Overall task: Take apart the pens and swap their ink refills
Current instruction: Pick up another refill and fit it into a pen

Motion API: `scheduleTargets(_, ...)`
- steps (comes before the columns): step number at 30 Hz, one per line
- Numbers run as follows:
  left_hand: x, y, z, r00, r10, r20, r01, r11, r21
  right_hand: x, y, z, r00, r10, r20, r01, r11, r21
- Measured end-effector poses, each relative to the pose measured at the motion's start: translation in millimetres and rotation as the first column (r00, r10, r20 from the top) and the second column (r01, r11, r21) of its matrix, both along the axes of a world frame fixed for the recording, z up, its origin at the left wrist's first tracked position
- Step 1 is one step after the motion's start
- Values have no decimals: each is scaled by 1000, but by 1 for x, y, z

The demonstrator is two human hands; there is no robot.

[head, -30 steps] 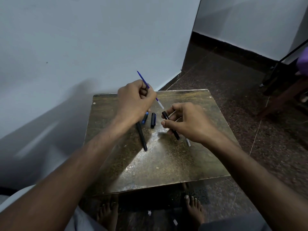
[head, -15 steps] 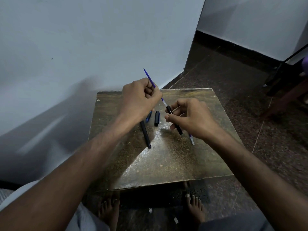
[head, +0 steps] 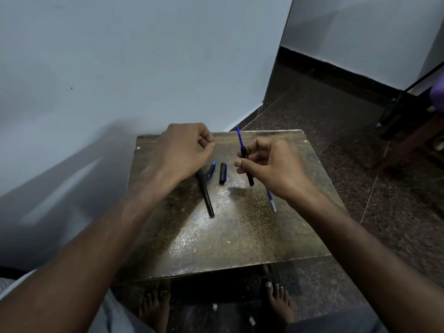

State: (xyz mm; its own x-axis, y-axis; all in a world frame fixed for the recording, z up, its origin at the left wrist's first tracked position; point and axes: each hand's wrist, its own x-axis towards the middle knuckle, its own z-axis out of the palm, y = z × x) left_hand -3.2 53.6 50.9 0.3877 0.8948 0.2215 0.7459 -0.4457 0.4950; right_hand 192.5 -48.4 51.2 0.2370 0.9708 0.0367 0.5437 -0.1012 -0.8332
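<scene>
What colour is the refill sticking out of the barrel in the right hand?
Blue, seen in the head view: the refill rises from the black barrel.

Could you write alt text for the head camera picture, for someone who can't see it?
A person's right hand holds a black pen barrel with a blue refill poking out the top, above a small table. The left hand is curled beside it.

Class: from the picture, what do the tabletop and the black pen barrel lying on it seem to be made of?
Tabletop: probably glossy laminate or polished stone; it is mottled brown and throws a bright glare patch.
Black pen barrel: probably matte plastic; it is evenly dark with only a faint sheen.
</scene>
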Motion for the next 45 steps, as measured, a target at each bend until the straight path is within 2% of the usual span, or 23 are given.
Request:
scheduleTargets(5,3,-6,-9,970,-19,-242,18,1000,-5,-5,0,1,1000,28,8,-28,999,-18)
scheduleTargets(12,12,-8,-13,955,40,-294,-65,995,-73,-6,-1,2,995,68,68,-67,998,-18)
scheduleTargets(14,12,-4,-12,973,49,-226,-79,989,-124,-6,-1,1,995,75,66,-73,997,-23)
scheduleTargets(17,7,8,-10,988,83,133,-43,959,-279,-5,0,-1,994,94,61,-91,995,-48)
scheduleTargets(20,6,13,-10,842,182,507,77,890,-449,-5,0,-3,988,126,83,-119,989,-85)
scheduleTargets(22,10,10,-10,741,272,615,141,832,-537,-6,-1,-3,988,134,81,-127,988,-87)
scheduleTargets(24,13,10,-9,690,328,645,146,810,-568,-7,-1,-2,990,127,61,-121,989,-84)
scheduleTargets(26,14,11,-8,678,353,645,115,816,-567,-6,-1,-1,992,117,54,-112,990,-84)
scheduleTargets(31,13,11,-8,695,355,625,67,834,-548,-6,-1,-2,988,131,87,-123,988,-91)
scheduleTargets(41,15,8,-13,703,264,661,146,856,-497,-4,0,-2,985,148,83,-141,986,-87)
scheduleTargets(45,17,5,-16,744,215,633,147,871,-469,-4,0,-1,986,142,83,-134,987,-89)
